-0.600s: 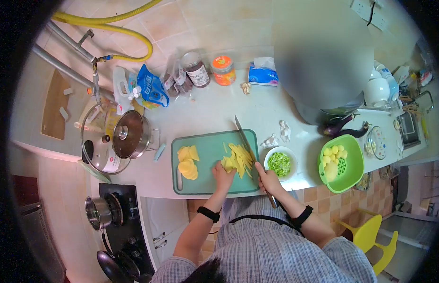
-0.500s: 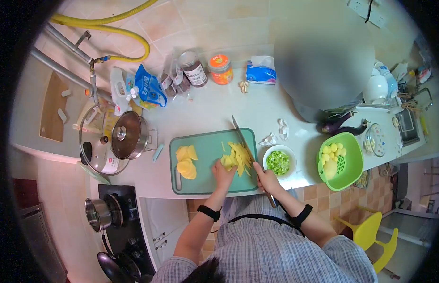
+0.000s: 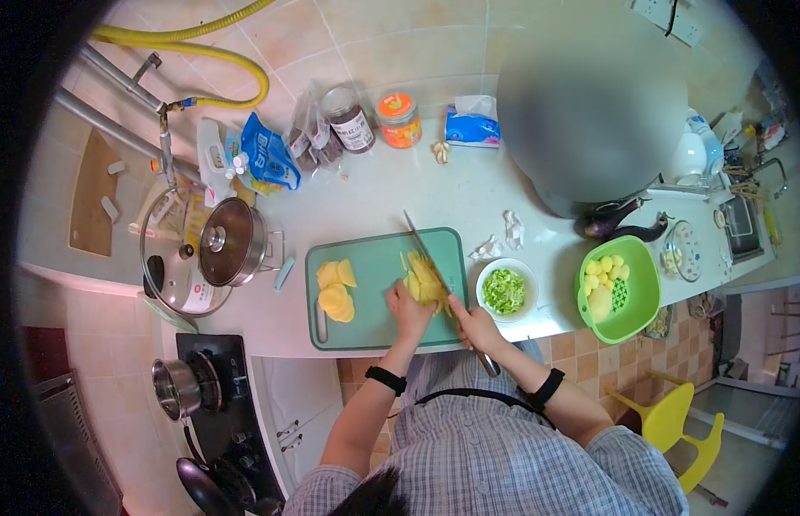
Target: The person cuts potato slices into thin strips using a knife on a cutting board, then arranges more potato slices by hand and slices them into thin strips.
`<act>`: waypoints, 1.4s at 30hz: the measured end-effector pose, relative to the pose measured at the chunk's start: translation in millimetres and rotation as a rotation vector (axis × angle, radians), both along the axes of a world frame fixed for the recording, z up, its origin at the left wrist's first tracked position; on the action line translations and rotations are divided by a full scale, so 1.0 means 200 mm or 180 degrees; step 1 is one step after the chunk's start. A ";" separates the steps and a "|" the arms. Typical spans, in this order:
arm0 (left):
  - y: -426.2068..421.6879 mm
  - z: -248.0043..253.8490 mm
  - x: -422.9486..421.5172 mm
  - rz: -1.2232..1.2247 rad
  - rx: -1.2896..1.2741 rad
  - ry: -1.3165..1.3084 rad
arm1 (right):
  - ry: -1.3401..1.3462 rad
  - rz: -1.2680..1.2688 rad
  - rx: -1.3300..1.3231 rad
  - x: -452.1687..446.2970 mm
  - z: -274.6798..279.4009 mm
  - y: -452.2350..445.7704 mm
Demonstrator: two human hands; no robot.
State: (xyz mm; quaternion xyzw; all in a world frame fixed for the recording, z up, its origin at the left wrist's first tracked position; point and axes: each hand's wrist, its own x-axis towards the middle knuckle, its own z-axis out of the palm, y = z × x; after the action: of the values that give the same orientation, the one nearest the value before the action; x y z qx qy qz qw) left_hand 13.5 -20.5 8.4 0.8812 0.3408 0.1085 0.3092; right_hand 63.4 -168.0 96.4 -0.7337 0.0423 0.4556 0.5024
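My right hand (image 3: pixel 479 327) is wrapped around the handle end of a kitchen knife (image 3: pixel 421 247), whose long blade slants up and left across the cut potato. Curled fingers of my left hand (image 3: pixel 409 313) press on the pale yellow potato strips (image 3: pixel 423 272), close to the left of the blade. The strips lie on a green cutting board (image 3: pixel 370 331). At the board's left side sits a group of potato slices (image 3: pixel 335 301). Just right of the board stands a white bowl (image 3: pixel 532 297) of chopped green vegetable (image 3: pixel 503 291).
A green basket (image 3: pixel 645 297) with peeled potatoes stands at the right, with eggplants (image 3: pixel 615 222) behind it. Crumpled tissues (image 3: pixel 513 230), garlic (image 3: pixel 440 152), jars (image 3: pixel 399 120) and a tissue box (image 3: pixel 473 127) are farther back. At left are a lidded pot (image 3: pixel 235 241) and a stove (image 3: pixel 232 378).
The knife and my right hand have shifted left, toward my left hand. The blade now lies farther over the strips. My left hand stays on the potato.
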 end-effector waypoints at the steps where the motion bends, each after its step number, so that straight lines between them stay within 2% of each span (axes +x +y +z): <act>1: 0.01 0.00 0.00 -0.0054 -0.0185 -0.0066 | -0.0163 0.0080 0.0047 -0.01 0.03 0.01; 5: 0.01 0.05 0.00 -0.0109 -0.0592 -0.0313 | -0.0565 0.0393 -0.0044 -0.05 -0.02 0.06; 12: 0.09 -0.07 -0.05 -0.0181 -0.0530 -0.0414 | -0.0406 0.0350 0.0107 -0.03 0.04 0.04; 14: 0.13 -0.07 -0.06 -0.0156 -0.1359 -0.0523 | -0.0337 0.0274 -0.0015 -0.01 0.04 -0.01; 15: 0.14 -0.04 -0.06 -0.0148 -0.1376 -0.0531 | -0.0343 0.0283 -0.0032 -0.01 0.05 -0.03; 17: 0.14 0.05 -0.06 -0.0134 -0.1993 -0.0508 | -0.0423 0.0136 -0.0119 0.01 0.09 -0.05; 18: 0.13 0.02 -0.06 -0.0127 -0.1999 -0.0514 | -0.0425 0.0144 -0.0124 0.01 0.08 -0.05; 20: 0.10 -0.03 -0.04 -0.0426 -0.1029 -0.0377 | -0.0400 0.0124 -0.0152 0.01 0.06 -0.05; 21: 0.10 -0.06 -0.02 -0.0421 -0.1030 -0.0385 | -0.0407 0.0130 -0.0153 0.01 0.04 -0.05; 23: 0.08 -0.10 0.01 -0.0255 -0.1558 -0.0616 | -0.0088 0.0166 -0.0074 0.00 0.02 -0.04; 26: 0.07 -0.11 0.02 -0.0171 -0.1434 -0.0662 | -0.0217 0.0200 -0.0167 0.00 0.02 -0.01; 30: 0.08 0.08 -0.03 -0.0242 -0.1774 -0.0772 | -0.0204 0.0120 0.0019 0.02 0.07 -0.03; 32: 0.08 0.19 -0.08 -0.0291 0.0380 -0.0859 | -0.0116 -0.0017 0.0016 0.03 0.10 -0.05; 33: 0.08 0.26 -0.09 -0.0267 0.0380 -0.0854 | -0.0112 0.0006 0.0013 0.04 0.10 -0.06; 35: 0.06 0.36 -0.10 -0.1460 0.0666 -0.0527 | -0.0014 -0.0224 0.0019 0.04 0.10 -0.07; 36: 0.04 0.35 -0.09 -0.1441 0.0659 -0.0533 | 0.0032 -0.0261 0.0037 0.04 0.10 -0.07; 38: -0.01 0.31 -0.04 -0.2314 0.0568 -0.0287 | -0.0038 -0.0303 0.0028 0.04 0.09 -0.08; 42: -0.04 0.23 0.01 -0.2623 0.0908 -0.0161 | -0.0142 -0.0274 0.0052 0.06 0.08 -0.09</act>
State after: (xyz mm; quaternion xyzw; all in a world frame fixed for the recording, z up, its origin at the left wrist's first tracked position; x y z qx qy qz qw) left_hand 16.1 -29.1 53.5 0.9745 -0.0654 0.0435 0.2100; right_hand 74.4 -186.8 112.2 -0.7370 0.0589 0.4174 0.5284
